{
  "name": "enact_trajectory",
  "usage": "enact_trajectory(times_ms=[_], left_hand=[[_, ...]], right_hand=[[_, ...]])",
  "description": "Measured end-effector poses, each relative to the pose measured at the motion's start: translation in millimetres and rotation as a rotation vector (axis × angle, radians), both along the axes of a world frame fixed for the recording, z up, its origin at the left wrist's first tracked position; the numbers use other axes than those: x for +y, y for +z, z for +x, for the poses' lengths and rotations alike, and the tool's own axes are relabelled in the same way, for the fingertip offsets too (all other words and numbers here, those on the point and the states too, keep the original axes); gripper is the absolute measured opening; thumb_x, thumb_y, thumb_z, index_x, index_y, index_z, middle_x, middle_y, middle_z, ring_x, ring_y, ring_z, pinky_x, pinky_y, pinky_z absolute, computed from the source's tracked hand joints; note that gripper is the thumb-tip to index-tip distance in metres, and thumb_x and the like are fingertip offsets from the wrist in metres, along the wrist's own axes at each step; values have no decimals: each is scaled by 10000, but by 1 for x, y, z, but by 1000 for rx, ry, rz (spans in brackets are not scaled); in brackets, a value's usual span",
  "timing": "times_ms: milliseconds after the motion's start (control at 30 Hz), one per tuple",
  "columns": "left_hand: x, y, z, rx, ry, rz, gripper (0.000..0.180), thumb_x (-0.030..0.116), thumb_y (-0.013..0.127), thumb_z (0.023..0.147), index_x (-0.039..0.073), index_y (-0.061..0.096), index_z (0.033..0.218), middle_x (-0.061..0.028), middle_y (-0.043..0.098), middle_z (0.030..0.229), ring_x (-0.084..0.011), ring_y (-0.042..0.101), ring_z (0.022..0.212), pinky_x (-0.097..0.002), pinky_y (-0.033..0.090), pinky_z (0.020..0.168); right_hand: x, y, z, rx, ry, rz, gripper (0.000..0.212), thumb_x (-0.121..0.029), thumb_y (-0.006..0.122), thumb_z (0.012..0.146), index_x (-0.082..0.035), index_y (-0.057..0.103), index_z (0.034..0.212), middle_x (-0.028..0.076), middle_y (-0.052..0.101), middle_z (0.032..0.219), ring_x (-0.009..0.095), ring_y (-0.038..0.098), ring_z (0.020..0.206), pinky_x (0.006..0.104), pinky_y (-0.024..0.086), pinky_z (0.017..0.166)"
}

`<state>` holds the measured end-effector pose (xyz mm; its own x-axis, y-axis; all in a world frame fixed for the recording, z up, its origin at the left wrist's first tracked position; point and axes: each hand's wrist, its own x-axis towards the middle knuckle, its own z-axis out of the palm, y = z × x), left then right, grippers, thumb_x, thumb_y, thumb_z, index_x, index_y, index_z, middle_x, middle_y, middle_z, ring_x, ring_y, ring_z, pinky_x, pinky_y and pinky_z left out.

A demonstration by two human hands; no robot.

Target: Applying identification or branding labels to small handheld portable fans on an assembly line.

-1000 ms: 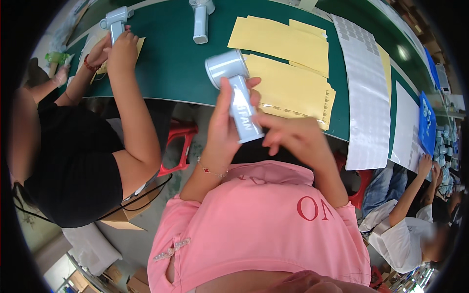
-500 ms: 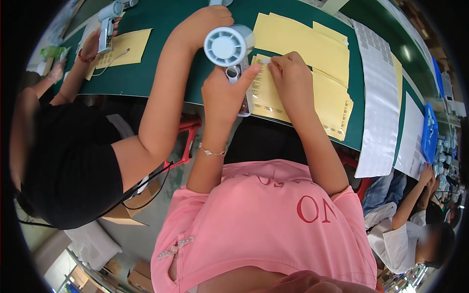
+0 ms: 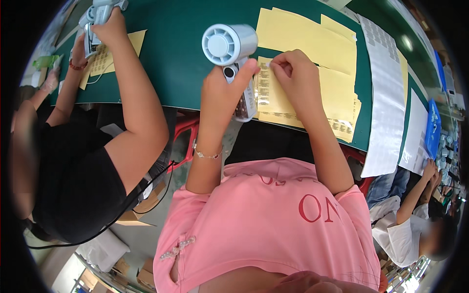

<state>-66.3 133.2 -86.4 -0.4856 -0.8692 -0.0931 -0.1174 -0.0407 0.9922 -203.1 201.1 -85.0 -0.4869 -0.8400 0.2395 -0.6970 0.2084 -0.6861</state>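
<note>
My left hand (image 3: 220, 93) is wrapped round the handle of a light-blue handheld fan (image 3: 218, 45). The fan's round slotted head is uppermost, and its handle (image 3: 248, 105) reaches down over the table's near edge. Close on its right, my right hand (image 3: 297, 78) has thumb and forefinger pinched over a yellow label sheet (image 3: 276, 97) with rows of small printed labels. A small whitish label (image 3: 266, 64) shows at those fingertips; whether it is off the sheet I cannot tell.
More yellow sheets (image 3: 303, 34) lie beyond and under my right hand on the green table (image 3: 176, 58). Long white sheets (image 3: 381, 107) and a blue tray (image 3: 433, 129) are farther right. At left, a co-worker's hands (image 3: 110, 29) hold another light-blue fan (image 3: 93, 44).
The co-worker's near arm has swung left, away from my fan, to the other fan. My left hand has turned the fan slightly, showing more of the handle's side. My right hand stays pinched.
</note>
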Motion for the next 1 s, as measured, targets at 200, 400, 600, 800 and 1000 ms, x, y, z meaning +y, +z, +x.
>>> enact_trajectory(times_ms=[200,400,600,800,1000], left_hand=[[-16,5,-10,-127,-1,-44,494,449,633,765,-27,599,893,-120,644,756,-225,624,682,-311,468,640],[-19,0,-11,-124,-24,-69,517,467,626,766,-36,592,882,-130,637,738,-255,620,675,-324,467,635],[-18,1,-8,-64,-40,-72,488,427,667,750,-28,595,910,-97,639,770,-203,608,687,-300,465,651],[-14,20,-5,245,84,-182,361,234,722,742,-10,577,965,-67,636,845,-129,598,755,-257,478,710],[4,23,7,571,-351,520,510,287,508,897,7,329,1284,-135,572,994,-270,572,990,-427,462,858]], right_hand=[[10,3,3,-214,7,-10,64,-48,645,768,-6,614,805,20,530,740,77,459,599,206,386,570],[18,3,-5,-333,140,-37,55,-42,645,754,-13,606,781,32,507,709,92,461,561,227,382,533],[25,10,-15,-752,161,-124,96,-36,630,797,16,584,863,25,566,838,81,529,728,194,449,652],[41,26,-20,-907,82,-194,120,-44,616,809,28,575,896,50,574,851,101,530,702,219,446,644],[86,39,-21,-1122,57,-227,98,-46,594,818,24,559,877,47,548,813,118,531,663,239,441,603]])
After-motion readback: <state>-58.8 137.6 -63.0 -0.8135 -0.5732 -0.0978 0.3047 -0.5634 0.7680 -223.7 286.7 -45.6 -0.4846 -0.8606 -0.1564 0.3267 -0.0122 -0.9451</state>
